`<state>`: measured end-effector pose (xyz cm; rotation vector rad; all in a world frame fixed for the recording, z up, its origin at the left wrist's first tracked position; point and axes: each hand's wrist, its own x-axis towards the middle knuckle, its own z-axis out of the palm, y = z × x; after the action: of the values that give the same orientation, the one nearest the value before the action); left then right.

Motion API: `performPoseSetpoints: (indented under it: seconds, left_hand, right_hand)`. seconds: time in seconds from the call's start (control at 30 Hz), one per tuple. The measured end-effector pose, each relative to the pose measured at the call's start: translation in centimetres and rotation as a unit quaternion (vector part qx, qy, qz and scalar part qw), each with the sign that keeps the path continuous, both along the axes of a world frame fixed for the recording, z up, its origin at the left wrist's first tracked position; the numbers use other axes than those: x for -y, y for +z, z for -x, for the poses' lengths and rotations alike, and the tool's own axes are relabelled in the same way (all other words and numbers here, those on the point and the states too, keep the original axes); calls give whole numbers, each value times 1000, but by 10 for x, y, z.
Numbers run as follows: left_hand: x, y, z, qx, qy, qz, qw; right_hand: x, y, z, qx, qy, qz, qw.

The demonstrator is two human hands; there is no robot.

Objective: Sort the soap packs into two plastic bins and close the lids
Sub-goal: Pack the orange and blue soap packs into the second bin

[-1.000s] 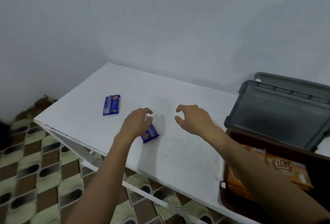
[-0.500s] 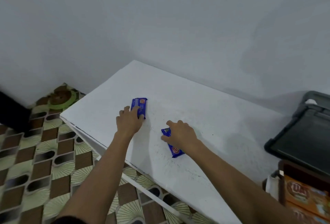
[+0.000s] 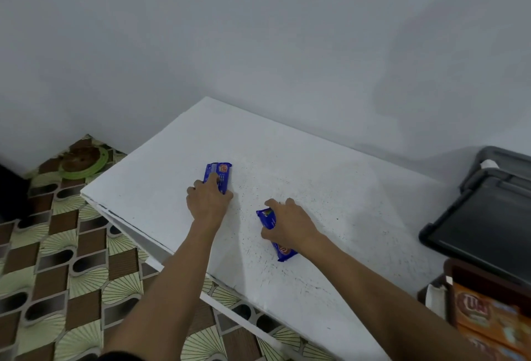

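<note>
Separately, left hand [image 3: 208, 202] gripping far blue pack [image 3: 221, 171], right hand [image 3: 290, 222] gripping near blue pack [image 3: 267, 217]

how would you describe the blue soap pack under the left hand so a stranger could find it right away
Start at the white rectangular table. Near its left end lies a flat blue plastic soap pack with a red-orange logo, its near end held by the left hand. Unlike the other blue pack under the right hand, it lies farther back and left.
</note>
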<state>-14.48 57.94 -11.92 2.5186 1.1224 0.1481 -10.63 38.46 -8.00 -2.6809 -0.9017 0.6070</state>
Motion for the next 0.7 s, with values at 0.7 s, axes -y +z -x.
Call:
performPoseSetpoints:
  seconds: [0.7]
  left_hand:
    - [155, 78, 1, 238, -134, 479, 834]
  right_hand:
    - [180, 85, -4, -44, -158, -321, 933]
